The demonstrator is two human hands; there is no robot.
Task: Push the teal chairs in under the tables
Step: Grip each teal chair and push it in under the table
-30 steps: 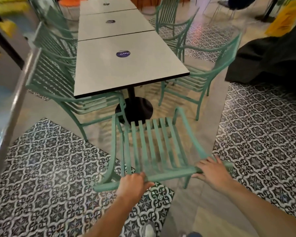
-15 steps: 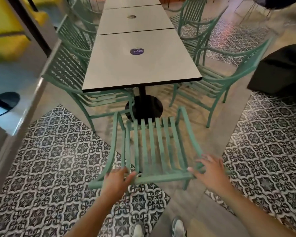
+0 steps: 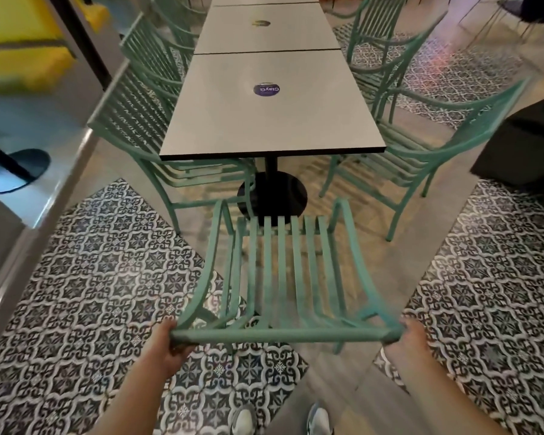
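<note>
Patterned tile floor (image 3: 91, 277), grey table (image 3: 270, 120) row ahead | my left hand (image 3: 167, 346) grips top rail's left end, right hand (image 3: 416, 335) wraps right end | teal chair (image 3: 283, 271) at table's near end, seat not under yet | side chairs (image 3: 157, 133) flank table

— What is lying underfoot?
— Black-and-white patterned tiles (image 3: 85, 277) are spreading out on both sides, with plain beige flooring (image 3: 399, 265) running between them.
— And on the left?
— A grey ledge (image 3: 54, 196) is running along that edge, with yellow panels (image 3: 22, 29) showing blurred behind it, and a round black base (image 3: 19, 171) is sitting beyond it.
— On the right?
— A dark bulky shape (image 3: 525, 142) is sitting on the floor, and pinkish light (image 3: 446, 36) is glinting off the far tiles.
</note>
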